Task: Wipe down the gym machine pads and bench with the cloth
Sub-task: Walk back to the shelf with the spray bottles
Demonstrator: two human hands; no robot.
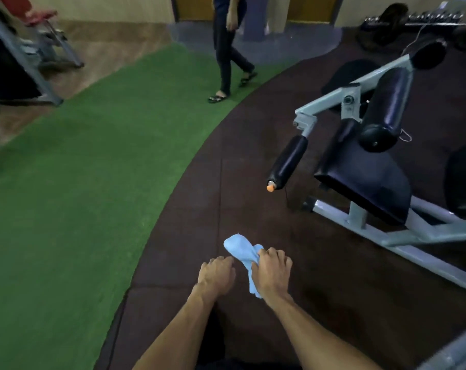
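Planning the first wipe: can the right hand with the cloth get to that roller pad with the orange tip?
Probably yes. Only bare floor lies between the right hand, gripping the cloth, and the roller pad.

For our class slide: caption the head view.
Right hand grips a blue cloth, left hand beside it, near the padded gym machine.

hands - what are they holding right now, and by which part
The right hand grips the blue cloth around its middle, with both ends hanging free. The left hand is curled beside it; whether it pinches the cloth cannot be told.
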